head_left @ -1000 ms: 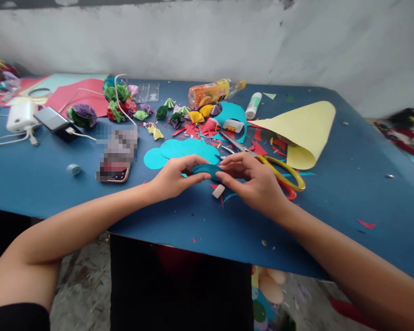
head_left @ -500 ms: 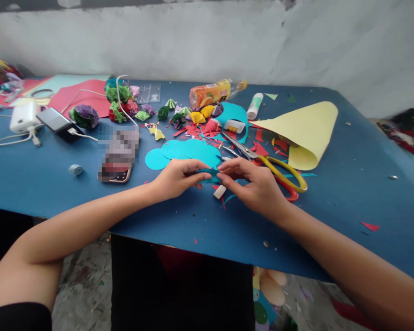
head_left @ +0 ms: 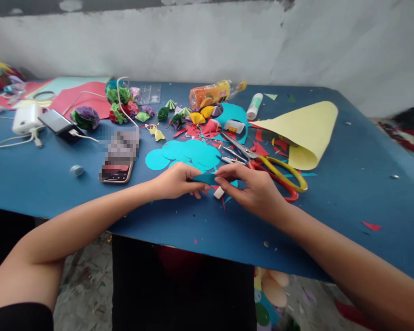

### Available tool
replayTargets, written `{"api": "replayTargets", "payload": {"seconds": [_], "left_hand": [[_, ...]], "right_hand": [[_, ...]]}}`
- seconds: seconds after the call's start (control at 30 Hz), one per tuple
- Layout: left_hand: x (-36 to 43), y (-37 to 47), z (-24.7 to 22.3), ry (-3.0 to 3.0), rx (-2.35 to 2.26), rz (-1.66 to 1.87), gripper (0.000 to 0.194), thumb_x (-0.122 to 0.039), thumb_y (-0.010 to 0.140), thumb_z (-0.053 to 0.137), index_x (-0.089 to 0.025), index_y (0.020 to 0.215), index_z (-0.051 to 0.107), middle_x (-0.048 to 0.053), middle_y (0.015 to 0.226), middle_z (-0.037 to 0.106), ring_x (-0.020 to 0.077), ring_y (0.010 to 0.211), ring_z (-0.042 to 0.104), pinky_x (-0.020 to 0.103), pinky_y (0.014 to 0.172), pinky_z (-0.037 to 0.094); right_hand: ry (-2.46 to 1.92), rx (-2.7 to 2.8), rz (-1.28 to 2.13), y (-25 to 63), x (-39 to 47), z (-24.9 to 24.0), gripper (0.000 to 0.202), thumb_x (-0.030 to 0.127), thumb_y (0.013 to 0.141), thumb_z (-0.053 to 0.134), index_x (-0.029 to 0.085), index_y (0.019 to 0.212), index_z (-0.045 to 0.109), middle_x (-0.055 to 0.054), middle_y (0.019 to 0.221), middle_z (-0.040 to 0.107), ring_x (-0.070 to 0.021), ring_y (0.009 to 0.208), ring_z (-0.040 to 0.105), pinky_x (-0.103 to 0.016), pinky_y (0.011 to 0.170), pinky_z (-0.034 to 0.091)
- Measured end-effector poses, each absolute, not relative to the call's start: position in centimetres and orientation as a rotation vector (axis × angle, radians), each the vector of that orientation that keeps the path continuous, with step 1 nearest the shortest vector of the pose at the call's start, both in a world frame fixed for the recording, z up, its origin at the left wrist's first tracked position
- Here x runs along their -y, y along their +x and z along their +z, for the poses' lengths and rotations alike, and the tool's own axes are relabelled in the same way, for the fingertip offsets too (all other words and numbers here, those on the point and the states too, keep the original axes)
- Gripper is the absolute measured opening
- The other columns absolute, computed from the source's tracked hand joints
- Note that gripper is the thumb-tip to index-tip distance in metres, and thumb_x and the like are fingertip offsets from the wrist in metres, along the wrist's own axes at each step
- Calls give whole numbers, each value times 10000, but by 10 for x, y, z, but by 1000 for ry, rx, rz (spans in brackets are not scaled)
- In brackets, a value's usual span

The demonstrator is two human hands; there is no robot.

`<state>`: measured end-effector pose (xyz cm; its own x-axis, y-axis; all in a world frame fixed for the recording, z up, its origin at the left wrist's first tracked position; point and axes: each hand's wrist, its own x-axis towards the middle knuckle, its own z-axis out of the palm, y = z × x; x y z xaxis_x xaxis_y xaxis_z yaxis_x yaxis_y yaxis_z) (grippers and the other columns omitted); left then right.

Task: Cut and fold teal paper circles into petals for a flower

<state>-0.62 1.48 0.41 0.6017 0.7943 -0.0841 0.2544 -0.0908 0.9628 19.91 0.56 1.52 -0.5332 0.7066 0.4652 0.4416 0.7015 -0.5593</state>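
A small piece of blue paper (head_left: 204, 178) is pinched between both hands above the table. My left hand (head_left: 179, 180) grips its left side with thumb and fingers. At its right end, the fingertips of my right hand (head_left: 250, 186) are closed on it. Just behind the hands lie several overlapping light-blue paper circles (head_left: 158, 159). Below the right fingertips rests a white eraser (head_left: 218, 192). Scissors with yellow handles (head_left: 286, 177) and another pair with red handles (head_left: 279, 184) lie beside my right hand.
Behind are a plastic bottle (head_left: 210, 93), a glue stick (head_left: 254, 106), folded paper pieces (head_left: 197, 117) and red scraps (head_left: 260, 149). A rolled yellow sheet (head_left: 307, 128) lies right. Left are a phone (head_left: 122, 154), a black device (head_left: 58, 123) and a white charger (head_left: 25, 118).
The blue paper has shifted slightly left and down, and more of its face shows between my hands. My right hand has moved slightly left, and my left hand has tilted a little.
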Motion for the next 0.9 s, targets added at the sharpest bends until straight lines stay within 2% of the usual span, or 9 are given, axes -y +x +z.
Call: {"api": "replayTargets", "payload": {"seconds": [0.17,0.33,0.43,0.53,0.63,0.8,0.9], "left_hand": [[-11,-4,3,1746,-896,642,121,-193,787,606,-102,756,680,30,613,695,100,570,655,161,546,516],[-10,0,4,1661,-920,667,127,-212,792,601,-116,756,676,28,650,701,122,629,679,182,575,542],[-13,0,4,1580,-906,641,99,-211,779,617,-129,795,670,17,705,706,132,696,683,201,603,556],[-17,-2,5,1538,-855,589,90,-187,759,634,-128,824,658,4,732,700,127,739,672,229,659,569],[-19,-5,6,1488,-806,577,170,-273,750,675,-117,810,644,28,769,701,137,760,671,240,670,570],[-21,-6,7,1314,-731,667,488,-587,744,595,-108,826,639,84,800,702,168,746,691,250,643,563],[-21,-6,7,1309,-721,678,472,-554,723,642,-112,890,647,86,845,701,184,807,691,250,652,557]], "right_hand": [[-956,2199,727,197,-3,13,292,284,789,656,192,1046,551,-40,849,693,-184,749,689,-272,677,549],[-1039,2057,850,195,-2,16,210,249,792,637,205,985,569,8,701,686,-167,608,674,-273,610,533],[-1070,1971,936,196,-6,17,188,209,802,599,206,988,568,-5,739,705,-173,639,687,-281,618,547],[-1054,1945,1001,198,-12,15,197,171,831,513,209,1022,550,-23,809,718,-178,740,703,-301,695,569],[-1045,1958,991,201,-15,14,205,166,845,486,214,1037,542,-28,845,719,-171,753,705,-297,700,574],[-1012,1990,905,204,-15,17,176,204,849,529,212,1018,579,-28,855,720,-176,734,703,-291,677,570],[-1000,2009,866,203,-14,20,148,216,860,523,197,982,606,-33,841,712,-172,711,696,-293,672,568]]}}
